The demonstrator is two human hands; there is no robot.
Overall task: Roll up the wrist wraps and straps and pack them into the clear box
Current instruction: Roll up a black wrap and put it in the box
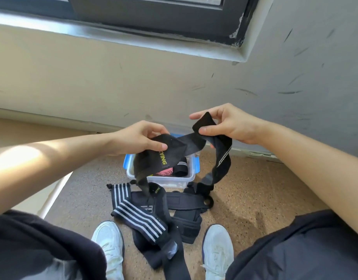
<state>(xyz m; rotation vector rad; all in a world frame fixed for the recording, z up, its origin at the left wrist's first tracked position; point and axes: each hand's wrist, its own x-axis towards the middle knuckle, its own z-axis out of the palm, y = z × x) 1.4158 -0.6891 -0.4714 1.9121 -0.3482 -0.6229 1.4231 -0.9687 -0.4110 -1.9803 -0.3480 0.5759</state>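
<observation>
A black strap [184,146] with yellow lettering stretches in the air between both hands, above the clear box [168,181]. My left hand [139,138] pinches its padded lettered end. My right hand [230,126] grips the other end, whose flat tip sticks up between thumb and fingers. A loop of strap hangs down below my right hand to the floor. The clear box with blue clips stands on the floor by the wall and holds rolled wraps, one pink, one black. A pile of black wraps, one with white stripes [137,215], lies in front of the box.
My two white shoes [111,245] flank the pile on the speckled brown floor [255,188]. A beige wall and a dark window frame [154,15] rise just behind the box. My dark-clothed knees fill the lower corners.
</observation>
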